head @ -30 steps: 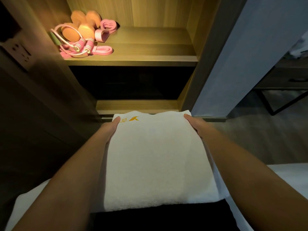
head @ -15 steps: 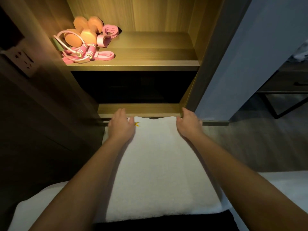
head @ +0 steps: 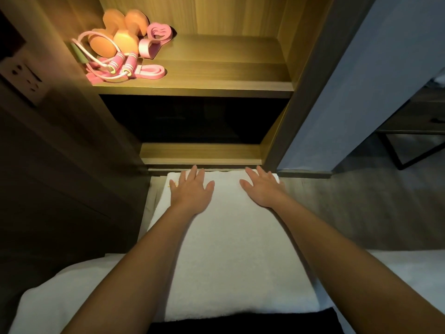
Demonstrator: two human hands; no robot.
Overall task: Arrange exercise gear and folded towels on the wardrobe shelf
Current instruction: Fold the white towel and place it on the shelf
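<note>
A white folded towel lies in front of me, its far edge near the base of the wardrobe. My left hand rests flat on its far left part, fingers spread. My right hand lies flat on the far right part, fingers straight. On the lit wooden shelf, at its left end, sit orange dumbbells, a pink skipping rope and pink resistance bands.
Below the lit shelf is a dark compartment with a wooden ledge. A wall socket sits on the left panel. A blue-grey door panel stands right, with a black metal table frame beyond. White bedding lies under the towel.
Both hands have gone from holding the towel's far corners to lying flat and spread on top of it. The towel has come down lower and lies flatter.
</note>
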